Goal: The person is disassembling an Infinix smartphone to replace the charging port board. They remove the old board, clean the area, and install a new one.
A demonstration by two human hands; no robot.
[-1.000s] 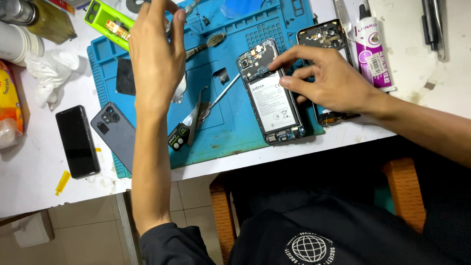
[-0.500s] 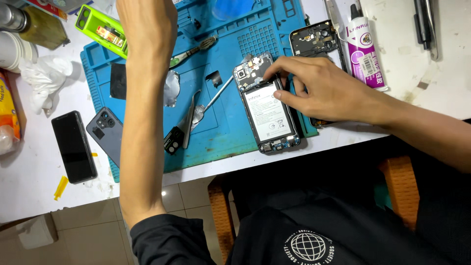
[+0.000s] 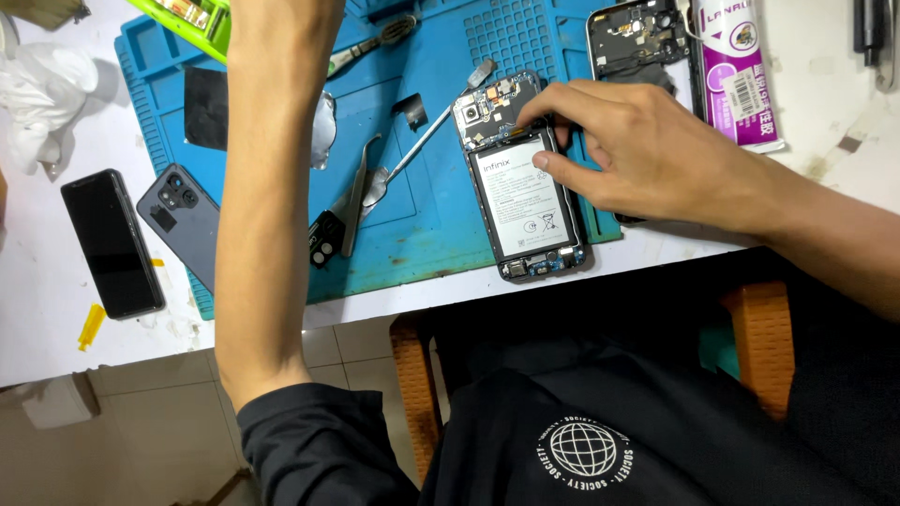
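An opened phone (image 3: 525, 201) with its back cover off and a white-labelled battery showing lies on the blue work mat (image 3: 422, 234) near the table's front edge. My right hand (image 3: 647, 155) grips its upper part, thumb on the battery and fingertips at the top edge by the camera board. My left forearm (image 3: 272, 187) reaches straight up across the mat. The left hand itself is cut off by the top of the view.
Tweezers (image 3: 356, 192) and a metal pry tool (image 3: 431, 131) lie on the mat. A grey phone (image 3: 183, 220) and a black phone (image 3: 111, 244) sit at left. A second phone frame (image 3: 637, 37), a purple-and-white tube (image 3: 736, 70) and crumpled tissue (image 3: 42, 84) are around.
My left hand has risen out of the top of the view; only the forearm shows now. My right hand stays on the opened phone, fingers shifted slightly at its top.
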